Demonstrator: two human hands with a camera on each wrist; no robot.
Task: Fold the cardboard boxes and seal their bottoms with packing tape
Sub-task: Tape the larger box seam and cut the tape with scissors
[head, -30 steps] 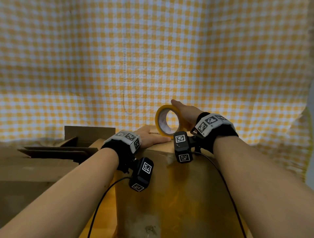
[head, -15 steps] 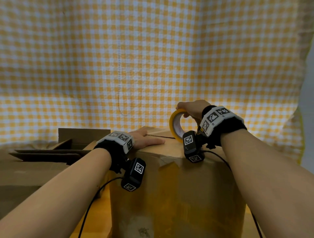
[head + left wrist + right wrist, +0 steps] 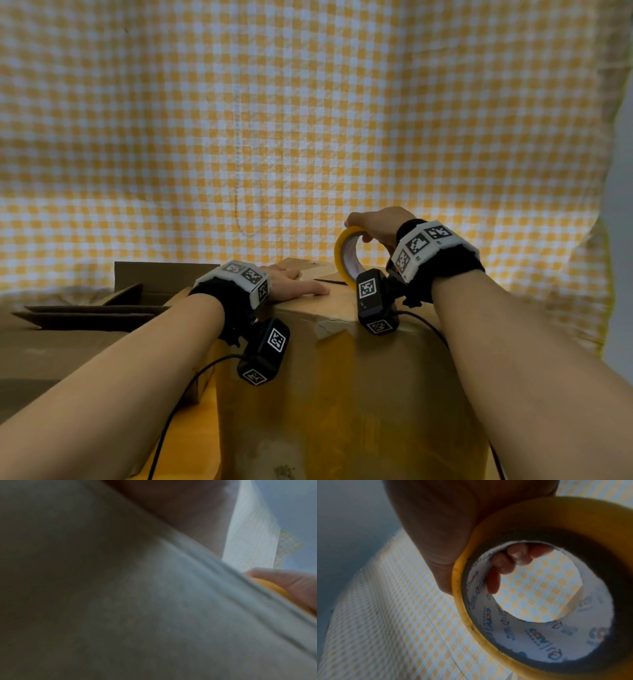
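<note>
While upright, tape roll [image 3: 346, 255] within right-hand fingers [image 3: 503, 563]

**Box top crowded, far corner free**

The left hand [image 3: 291, 286] lies flat along the near left edge of the cardboard box [image 3: 342, 377]; the tape roll [image 3: 346, 257] stands upright near its right edge. Bare top shows between them and toward the far corner.
</note>
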